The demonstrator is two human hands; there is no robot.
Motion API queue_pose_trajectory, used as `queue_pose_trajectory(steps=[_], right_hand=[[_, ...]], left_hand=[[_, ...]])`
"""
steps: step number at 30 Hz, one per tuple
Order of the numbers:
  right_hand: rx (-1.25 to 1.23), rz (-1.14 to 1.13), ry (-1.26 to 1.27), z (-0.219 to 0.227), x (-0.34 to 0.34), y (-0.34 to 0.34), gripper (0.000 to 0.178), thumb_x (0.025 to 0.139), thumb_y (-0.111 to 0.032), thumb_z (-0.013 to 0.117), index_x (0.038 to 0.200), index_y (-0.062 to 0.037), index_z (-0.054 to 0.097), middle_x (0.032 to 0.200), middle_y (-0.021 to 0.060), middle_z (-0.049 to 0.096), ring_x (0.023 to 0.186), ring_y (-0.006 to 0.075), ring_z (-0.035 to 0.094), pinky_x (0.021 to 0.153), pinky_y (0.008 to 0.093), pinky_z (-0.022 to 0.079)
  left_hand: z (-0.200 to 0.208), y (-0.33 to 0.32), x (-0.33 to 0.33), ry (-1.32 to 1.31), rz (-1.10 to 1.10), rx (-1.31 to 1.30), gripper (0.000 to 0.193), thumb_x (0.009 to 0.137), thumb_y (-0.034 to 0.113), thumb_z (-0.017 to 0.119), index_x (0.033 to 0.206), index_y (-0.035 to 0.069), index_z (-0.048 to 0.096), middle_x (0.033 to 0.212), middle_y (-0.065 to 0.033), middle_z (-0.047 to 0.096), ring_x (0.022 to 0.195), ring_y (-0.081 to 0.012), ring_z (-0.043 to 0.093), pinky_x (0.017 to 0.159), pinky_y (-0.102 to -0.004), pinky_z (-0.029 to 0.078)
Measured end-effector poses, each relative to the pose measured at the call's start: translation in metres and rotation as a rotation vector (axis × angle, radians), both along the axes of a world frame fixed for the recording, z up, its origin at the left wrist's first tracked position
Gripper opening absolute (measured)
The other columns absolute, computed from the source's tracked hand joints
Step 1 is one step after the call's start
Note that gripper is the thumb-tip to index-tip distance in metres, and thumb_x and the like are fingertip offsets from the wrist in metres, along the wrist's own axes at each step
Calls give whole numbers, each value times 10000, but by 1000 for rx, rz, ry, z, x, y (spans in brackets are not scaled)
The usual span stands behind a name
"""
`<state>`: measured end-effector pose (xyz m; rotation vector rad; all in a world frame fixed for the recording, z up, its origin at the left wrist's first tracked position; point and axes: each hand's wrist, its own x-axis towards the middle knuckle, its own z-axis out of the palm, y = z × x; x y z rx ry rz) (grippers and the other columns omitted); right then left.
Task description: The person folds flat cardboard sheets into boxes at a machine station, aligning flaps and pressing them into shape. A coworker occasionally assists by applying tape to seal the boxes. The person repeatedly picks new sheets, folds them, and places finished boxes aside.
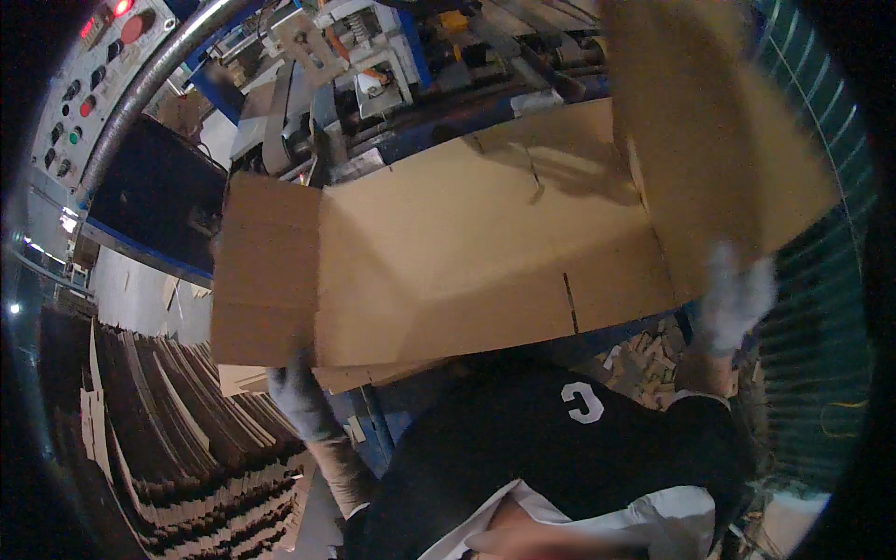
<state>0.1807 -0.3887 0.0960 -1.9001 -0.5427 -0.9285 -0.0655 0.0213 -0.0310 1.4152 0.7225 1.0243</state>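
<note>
A large brown cardboard box blank (pixel 467 243) lies spread in front of me, with creases and short slots across it. Its left panel (pixel 268 271) tilts up. On the right, a tall panel (pixel 691 121) stands raised and is smeared by motion. My left hand (pixel 301 401), in a grey glove, is closed on the near left edge of the blank; part of its fingers is hidden by the board. At the lower edge of the raised right panel is my gloved right hand (pixel 737 303), touching the board, its fingers too blurred to make out.
Machinery with metal rails (pixel 373 84) stands beyond the blank. A control panel (pixel 93 93) with buttons and a metal pipe (pixel 159 84) are at upper left. Stacked cardboard sheets (pixel 177 411) fill the lower left. Green corrugated sheeting (pixel 821 327) runs along the right; cardboard scraps (pixel 644 364) lie below.
</note>
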Motion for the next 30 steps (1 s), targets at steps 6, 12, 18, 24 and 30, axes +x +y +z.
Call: queue_pose_trajectory(steps=[6, 12, 18, 24, 30], right_hand=[[-996, 586, -179, -88, -1, 71, 340, 786, -222, 626, 1118, -146, 631, 1241, 116, 581, 1160, 315, 536, 943, 461, 471], [-958, 692, -183, -115, 12, 67, 375, 768, -291, 657, 1105, -130, 626, 1251, 120, 579, 1154, 335, 533, 963, 466, 454], [-1024, 712, -283, -102, 22, 69, 320, 786, -261, 621, 1069, -113, 624, 1185, 118, 599, 1122, 333, 549, 954, 455, 461], [-1054, 607, -592, -101, 88, 99, 310, 812, -224, 577, 1097, -108, 612, 1171, 107, 609, 1048, 305, 592, 906, 421, 494], [-1005, 650, -565, -117, 175, 153, 429, 878, -420, 563, 1163, -101, 593, 1210, 118, 594, 1082, 302, 590, 872, 420, 499]], left_hand=[[16, -44, 40, 504, -221, 765, 484, 797, 37, 599, 1274, 1, 525, 1289, -183, 547, 1173, -318, 538, 994, -406, 420], [11, -40, 76, 726, -601, 1377, 496, 788, 47, 511, 1279, 107, 539, 1377, -168, 482, 1281, -355, 452, 1081, -493, 328], [19, -41, 77, 837, -719, 1400, 507, 801, 58, 505, 1304, 118, 509, 1381, -150, 483, 1282, -346, 455, 1087, -480, 329], [18, -1, 118, 510, -554, 1439, 524, 791, 26, 499, 1312, 87, 494, 1358, -176, 488, 1265, -346, 467, 1072, -492, 347], [-1, 44, 200, 314, -396, 1409, 516, 805, 4, 503, 1317, 67, 490, 1341, -188, 498, 1227, -372, 485, 1053, -473, 375]])
